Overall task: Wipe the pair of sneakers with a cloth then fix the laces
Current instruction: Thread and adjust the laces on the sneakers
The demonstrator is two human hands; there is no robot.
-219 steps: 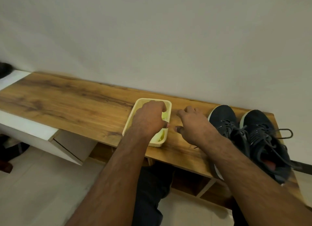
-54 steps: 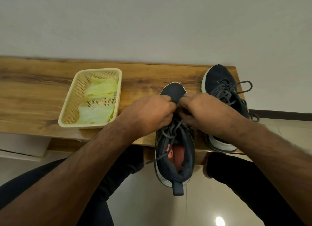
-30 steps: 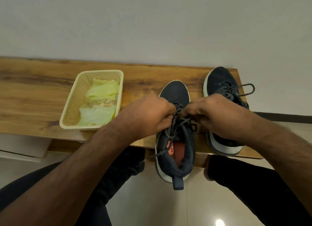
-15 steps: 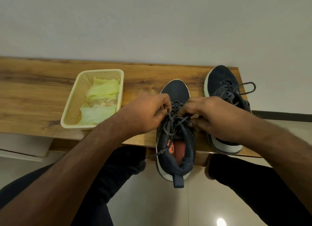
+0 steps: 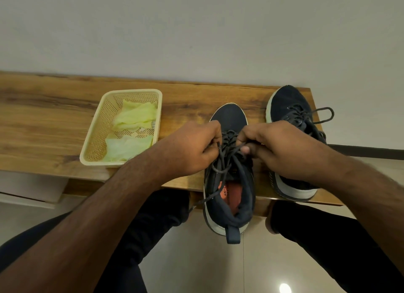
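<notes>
I judge the lace-fixing step is in hand: left hand and right hand each pinch the laces of the near sneaker overhanging the tabletop. Next: tension both ends evenly, then do sneaker 2.

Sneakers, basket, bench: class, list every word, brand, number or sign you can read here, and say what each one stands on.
Orange insole of the near sneaker: dark printed marks, too small and blurred to read.
Far sneaker: no readable text.
Basket, cloths, bench: no text.
So nothing can be quoted.
</notes>
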